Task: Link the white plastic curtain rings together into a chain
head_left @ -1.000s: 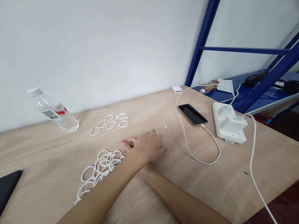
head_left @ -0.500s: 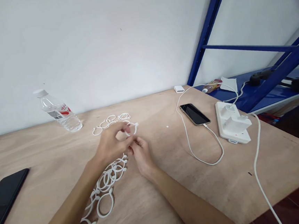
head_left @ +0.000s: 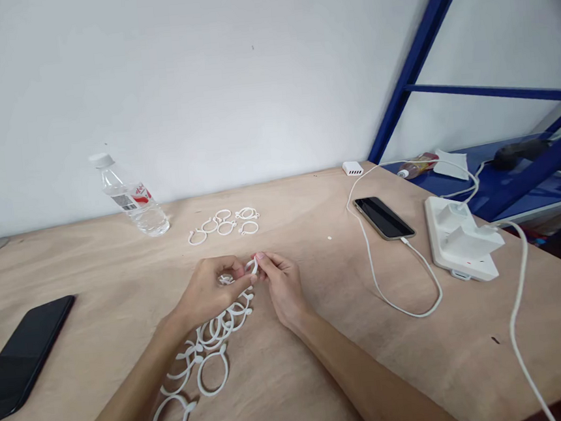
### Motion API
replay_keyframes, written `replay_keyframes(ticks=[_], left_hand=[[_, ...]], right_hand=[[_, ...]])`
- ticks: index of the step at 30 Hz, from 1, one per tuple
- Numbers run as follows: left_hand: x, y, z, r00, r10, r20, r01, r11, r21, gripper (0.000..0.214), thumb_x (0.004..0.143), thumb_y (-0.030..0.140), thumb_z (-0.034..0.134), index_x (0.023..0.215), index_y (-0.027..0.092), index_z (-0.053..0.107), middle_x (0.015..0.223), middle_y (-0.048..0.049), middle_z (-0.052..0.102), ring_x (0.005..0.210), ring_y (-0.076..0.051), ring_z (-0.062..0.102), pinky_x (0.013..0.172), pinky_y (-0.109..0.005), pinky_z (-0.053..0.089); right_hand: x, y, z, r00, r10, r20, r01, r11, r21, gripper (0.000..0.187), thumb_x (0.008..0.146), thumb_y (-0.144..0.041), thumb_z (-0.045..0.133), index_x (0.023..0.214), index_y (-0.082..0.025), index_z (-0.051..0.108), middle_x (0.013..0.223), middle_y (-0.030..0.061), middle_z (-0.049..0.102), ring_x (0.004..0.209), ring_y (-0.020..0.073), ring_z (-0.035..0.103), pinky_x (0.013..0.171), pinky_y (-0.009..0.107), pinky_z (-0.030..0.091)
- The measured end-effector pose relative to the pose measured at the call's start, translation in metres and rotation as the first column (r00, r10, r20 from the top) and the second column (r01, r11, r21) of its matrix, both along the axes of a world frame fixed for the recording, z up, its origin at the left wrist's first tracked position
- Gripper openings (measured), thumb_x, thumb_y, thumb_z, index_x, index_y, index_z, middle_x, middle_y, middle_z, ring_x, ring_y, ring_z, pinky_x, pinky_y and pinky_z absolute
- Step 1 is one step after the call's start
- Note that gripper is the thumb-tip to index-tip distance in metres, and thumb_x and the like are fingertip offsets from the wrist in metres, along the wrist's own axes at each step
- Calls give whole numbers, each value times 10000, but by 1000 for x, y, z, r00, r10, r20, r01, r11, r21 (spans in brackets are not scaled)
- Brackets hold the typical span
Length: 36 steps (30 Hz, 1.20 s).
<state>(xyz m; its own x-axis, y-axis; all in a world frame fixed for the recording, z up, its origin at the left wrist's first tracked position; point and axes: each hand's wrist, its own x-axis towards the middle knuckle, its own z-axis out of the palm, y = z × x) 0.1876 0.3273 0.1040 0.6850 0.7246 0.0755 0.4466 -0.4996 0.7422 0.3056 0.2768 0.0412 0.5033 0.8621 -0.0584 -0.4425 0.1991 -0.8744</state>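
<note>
Both my hands sit close together above the plywood table (head_left: 319, 371). My left hand (head_left: 209, 289) and my right hand (head_left: 282, 286) pinch a small white plastic ring (head_left: 252, 267) between their fingertips. Part of that ring is hidden by my fingers. Just below my left hand, a chain of linked white plastic rings (head_left: 204, 351) runs toward the lower left. Its upper end touches or passes under that hand. Farther back lies a small group of similar white rings (head_left: 223, 223).
A clear water bottle (head_left: 135, 200) stands near the wall. A black phone (head_left: 25, 357) lies at left. At right are a charging phone (head_left: 384, 218), its white cable (head_left: 405, 288), and a white power strip (head_left: 460, 237). A blue metal shelf frame (head_left: 478, 114) rises past the table's far right corner.
My hands have moved lower and closer to the chain, still pinching the ring. The chain now stretches farther toward the lower left. The whole view has shifted as my head moved.
</note>
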Motion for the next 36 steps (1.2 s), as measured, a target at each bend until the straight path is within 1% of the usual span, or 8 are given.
replay_keyframes(ticks=[5,10,14,17,22,30,33,36], left_hand=[[-4,0,2,999,-45,-8,44,995,-87,279,738,353,611,558,161,519,561,23,566,566,-114,523,561,-225,422],[-6,9,12,994,-87,-60,82,993,-89,304,798,450,556,724,167,638,721,-6,660,690,-153,592,628,-243,453],[8,39,0,996,51,-66,-41,989,141,368,877,455,420,880,170,653,835,-37,677,768,-182,599,704,-290,472],[27,65,-24,982,105,-160,-33,918,396,342,838,361,491,1077,146,608,1067,-101,644,1004,-241,560,888,-373,443],[48,86,-47,969,131,-209,-27,899,437,212,787,215,514,929,131,648,1048,-150,623,1100,-313,487,969,-470,364],[6,45,-19,980,16,-200,54,940,338,140,845,248,440,882,193,563,841,-36,648,811,-196,600,716,-298,474],[-18,23,-3,990,-8,-142,40,974,225,147,842,324,477,910,212,544,812,-6,639,733,-182,598,652,-291,468],[-28,12,5,1000,16,-23,-12,989,145,162,798,315,545,920,209,554,861,-10,648,798,-182,608,709,-300,483]], right_hand=[[0,-1,-3,999,35,3,-35,999,-32,216,688,-333,661,573,-153,626,519,-41,470,524,93,367,532,243,288],[-1,-2,1,996,55,64,-53,998,-28,222,749,-343,610,630,-156,631,532,-37,480,528,101,400,538,239,317],[-4,-8,6,953,132,273,-131,991,-19,194,780,-284,581,647,-173,669,576,-19,521,581,125,477,578,250,368],[-7,-13,9,880,215,423,-240,971,5,150,745,-202,598,653,-189,716,732,25,612,720,159,562,669,269,411],[-7,-14,9,859,216,465,-249,968,9,138,730,-203,615,694,-204,748,790,34,597,736,158,557,677,277,416],[-4,-7,0,882,-79,465,105,994,-30,256,742,-259,622,981,-188,682,826,11,592,686,135,505,682,277,440],[-6,-7,-1,855,-4,518,27,999,-38,289,748,-277,643,1023,-192,667,789,3,589,642,127,497,631,263,443],[-9,-10,0,801,73,594,-74,997,-23,165,793,-303,621,867,-183,707,753,18,620,667,139,533,636,265,444]])
